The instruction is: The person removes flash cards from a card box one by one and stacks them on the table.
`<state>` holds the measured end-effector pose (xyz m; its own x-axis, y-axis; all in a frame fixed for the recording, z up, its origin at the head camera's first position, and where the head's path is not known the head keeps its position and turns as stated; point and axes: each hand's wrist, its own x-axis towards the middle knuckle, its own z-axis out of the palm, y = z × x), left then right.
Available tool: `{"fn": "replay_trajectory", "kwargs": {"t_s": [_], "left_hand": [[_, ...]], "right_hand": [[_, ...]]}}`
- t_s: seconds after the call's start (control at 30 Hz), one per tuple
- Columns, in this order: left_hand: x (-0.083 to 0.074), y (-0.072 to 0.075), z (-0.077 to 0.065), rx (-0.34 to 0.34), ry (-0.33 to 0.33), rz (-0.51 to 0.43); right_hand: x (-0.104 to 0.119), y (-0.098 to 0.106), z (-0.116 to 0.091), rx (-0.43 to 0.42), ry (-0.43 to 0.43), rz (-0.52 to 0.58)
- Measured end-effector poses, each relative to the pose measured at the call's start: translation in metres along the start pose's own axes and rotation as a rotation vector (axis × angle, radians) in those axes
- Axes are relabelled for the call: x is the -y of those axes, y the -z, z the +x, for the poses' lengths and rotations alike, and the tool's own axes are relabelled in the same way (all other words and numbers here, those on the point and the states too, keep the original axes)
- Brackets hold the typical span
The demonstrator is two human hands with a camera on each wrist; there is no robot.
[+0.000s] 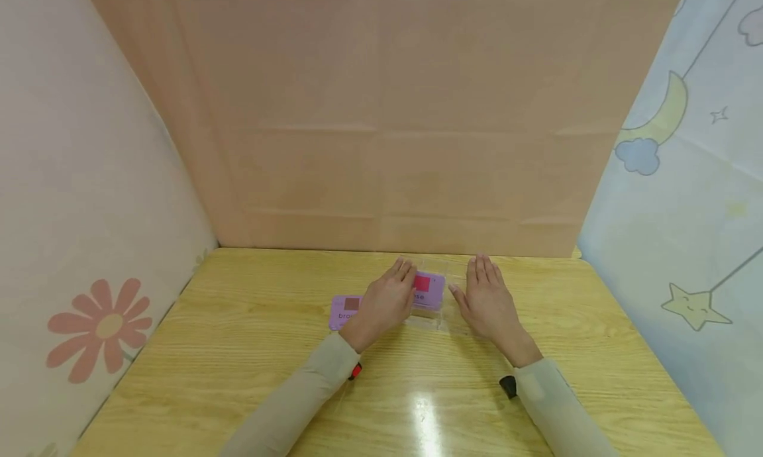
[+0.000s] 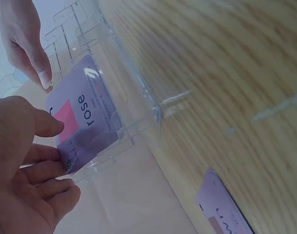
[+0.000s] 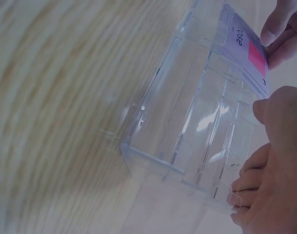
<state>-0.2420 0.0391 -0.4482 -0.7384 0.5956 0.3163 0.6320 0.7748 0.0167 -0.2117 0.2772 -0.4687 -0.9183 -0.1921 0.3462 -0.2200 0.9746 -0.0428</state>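
Note:
A clear plastic box (image 3: 180, 156) with dividers lies on the table between the two hands. Purple cards marked "rose" with a pink square (image 2: 85, 114) lean in its left part. My left hand (image 1: 389, 301) pinches the rose cards at their left edge, thumb on the front and fingers at the side. At the box's right end, my right hand (image 1: 490, 304) rests with straight fingers along the side and thumb pointing toward the cards. Another purple card with a brown square (image 1: 342, 311) lies on the table left of the box, partly hidden by the left hand.
The wooden table (image 1: 250, 377) ends at a brown paper backdrop (image 1: 381, 146) just behind the box. Patterned sheets stand on the left (image 1: 77, 199) and right (image 1: 673, 212).

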Motion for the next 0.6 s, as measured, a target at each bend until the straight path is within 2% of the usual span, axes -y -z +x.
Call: {"fn": "replay_trajectory", "kwargs": {"t_s": [0.17,0.4,0.6], "left_hand": [[0.0002,-0.0030,-0.0013,-0.013,-0.008,0.003],[-0.0005,-0.0081,-0.0035,-0.070,-0.025,0.025],[-0.0034,-0.0061,-0.0068,-0.066,-0.018,0.039]], "right_hand": [[0.0012,-0.0002,-0.0001,0.004,-0.009,0.006],[0.0011,0.0004,-0.0002,-0.016,0.002,0.005],[0.0012,0.0016,-0.0004,-0.017,0.008,0.005]]}}
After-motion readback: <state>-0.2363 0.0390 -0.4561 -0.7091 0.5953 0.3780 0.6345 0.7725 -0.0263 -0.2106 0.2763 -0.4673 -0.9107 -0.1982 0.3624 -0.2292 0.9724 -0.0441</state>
